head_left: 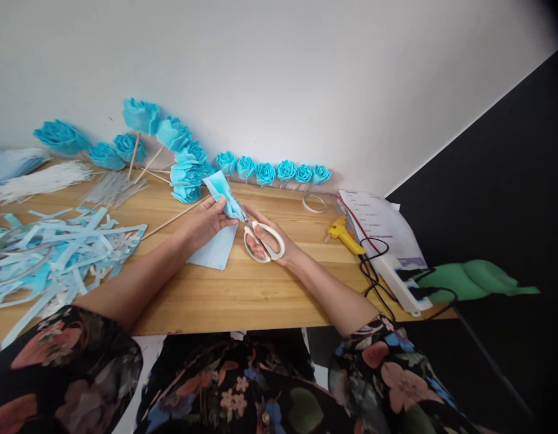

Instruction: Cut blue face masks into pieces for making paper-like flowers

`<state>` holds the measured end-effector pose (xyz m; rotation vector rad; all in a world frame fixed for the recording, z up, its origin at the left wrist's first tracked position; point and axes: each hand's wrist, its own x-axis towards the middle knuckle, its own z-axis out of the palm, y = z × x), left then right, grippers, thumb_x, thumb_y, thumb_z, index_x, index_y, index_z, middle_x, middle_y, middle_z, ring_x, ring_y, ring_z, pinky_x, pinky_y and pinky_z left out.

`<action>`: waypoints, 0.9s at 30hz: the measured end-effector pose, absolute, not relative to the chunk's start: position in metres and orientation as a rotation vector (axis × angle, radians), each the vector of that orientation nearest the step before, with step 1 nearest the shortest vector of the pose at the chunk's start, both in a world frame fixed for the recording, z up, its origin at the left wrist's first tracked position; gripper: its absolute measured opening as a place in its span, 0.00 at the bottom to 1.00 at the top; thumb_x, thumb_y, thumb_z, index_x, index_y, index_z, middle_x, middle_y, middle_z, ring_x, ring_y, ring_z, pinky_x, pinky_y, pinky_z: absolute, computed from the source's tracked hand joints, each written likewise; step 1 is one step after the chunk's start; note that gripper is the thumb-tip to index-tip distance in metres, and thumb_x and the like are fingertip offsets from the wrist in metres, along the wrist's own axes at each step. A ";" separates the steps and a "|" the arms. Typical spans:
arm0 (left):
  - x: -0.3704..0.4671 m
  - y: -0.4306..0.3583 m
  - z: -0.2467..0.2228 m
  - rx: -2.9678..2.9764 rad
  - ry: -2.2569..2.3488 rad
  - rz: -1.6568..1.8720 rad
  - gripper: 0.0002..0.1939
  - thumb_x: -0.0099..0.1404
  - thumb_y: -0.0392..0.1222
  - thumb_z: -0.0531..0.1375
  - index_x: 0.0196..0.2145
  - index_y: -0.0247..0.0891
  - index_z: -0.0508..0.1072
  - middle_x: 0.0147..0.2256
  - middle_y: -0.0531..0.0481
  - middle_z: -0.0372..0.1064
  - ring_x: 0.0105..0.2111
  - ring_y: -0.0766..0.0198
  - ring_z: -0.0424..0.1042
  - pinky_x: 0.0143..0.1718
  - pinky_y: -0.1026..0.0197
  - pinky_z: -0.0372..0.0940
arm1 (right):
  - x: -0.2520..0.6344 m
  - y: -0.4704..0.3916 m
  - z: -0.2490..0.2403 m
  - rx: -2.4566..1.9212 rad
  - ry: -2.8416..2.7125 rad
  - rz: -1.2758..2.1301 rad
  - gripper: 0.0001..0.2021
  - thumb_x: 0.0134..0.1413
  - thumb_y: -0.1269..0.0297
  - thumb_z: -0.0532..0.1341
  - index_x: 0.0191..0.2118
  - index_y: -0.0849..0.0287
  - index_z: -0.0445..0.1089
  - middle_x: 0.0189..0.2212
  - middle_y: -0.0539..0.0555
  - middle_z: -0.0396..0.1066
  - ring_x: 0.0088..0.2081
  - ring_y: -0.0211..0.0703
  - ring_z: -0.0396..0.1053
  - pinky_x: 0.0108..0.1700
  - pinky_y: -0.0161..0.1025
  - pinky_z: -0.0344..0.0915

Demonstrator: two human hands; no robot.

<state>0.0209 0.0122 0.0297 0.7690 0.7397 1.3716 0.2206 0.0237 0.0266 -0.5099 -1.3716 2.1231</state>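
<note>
My left hand (209,220) pinches a folded piece of light-blue fabric (222,190) above the middle of the wooden table. White-handled scissors (275,241) are in my right hand (269,235), fingers through the loops. Their blades lie along the right edge of the folded piece; whether they bite into it I cannot tell. Under my left hand a flat pale-blue sheet (214,250) rests on the table. A thin wooden stick (172,220) lies just left of that hand.
Blue fabric roses (265,173) line the wall, several on sticks. Cut strips (79,247) heap at left, near white strings (47,181) and clear ties (111,190). At right are a tape ring (314,203), yellow glue gun (345,235), power strip (400,283) with cords, and printed papers (378,223).
</note>
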 end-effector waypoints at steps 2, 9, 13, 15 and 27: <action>0.018 0.014 0.031 0.765 0.765 1.385 0.12 0.64 0.47 0.66 0.37 0.35 0.73 0.35 0.46 0.79 0.33 0.61 0.79 0.33 0.62 0.75 | 0.220 0.023 0.028 -0.531 -1.395 2.101 0.47 0.55 0.51 0.68 0.72 0.55 0.42 0.23 0.45 0.68 0.18 0.29 0.56 0.17 0.28 0.54; 0.014 0.016 0.037 0.700 0.844 1.419 0.07 0.67 0.38 0.63 0.32 0.32 0.74 0.28 0.49 0.76 0.26 0.67 0.76 0.26 0.67 0.72 | 0.222 0.025 0.024 -0.546 -1.401 2.100 0.45 0.55 0.50 0.68 0.71 0.52 0.43 0.25 0.47 0.68 0.20 0.30 0.58 0.19 0.29 0.55; 0.016 0.014 0.040 0.669 0.853 1.452 0.07 0.66 0.37 0.64 0.30 0.33 0.73 0.26 0.51 0.75 0.25 0.68 0.76 0.30 0.66 0.73 | 0.222 0.025 0.022 -0.453 -1.449 2.121 0.43 0.57 0.47 0.65 0.71 0.51 0.44 0.28 0.47 0.69 0.24 0.33 0.61 0.24 0.32 0.59; 0.017 0.014 0.041 0.668 0.845 1.475 0.08 0.66 0.37 0.64 0.30 0.33 0.73 0.27 0.51 0.76 0.26 0.68 0.76 0.33 0.64 0.74 | 0.222 0.025 0.022 -0.420 -1.481 2.116 0.42 0.58 0.45 0.64 0.71 0.51 0.44 0.29 0.48 0.69 0.25 0.34 0.62 0.25 0.32 0.59; 0.015 0.017 0.036 0.685 0.860 1.560 0.09 0.63 0.40 0.67 0.30 0.34 0.72 0.27 0.53 0.76 0.27 0.69 0.75 0.33 0.65 0.72 | 0.225 0.026 0.025 -0.440 -1.557 2.150 0.42 0.59 0.44 0.62 0.71 0.53 0.42 0.28 0.47 0.69 0.23 0.34 0.63 0.23 0.32 0.58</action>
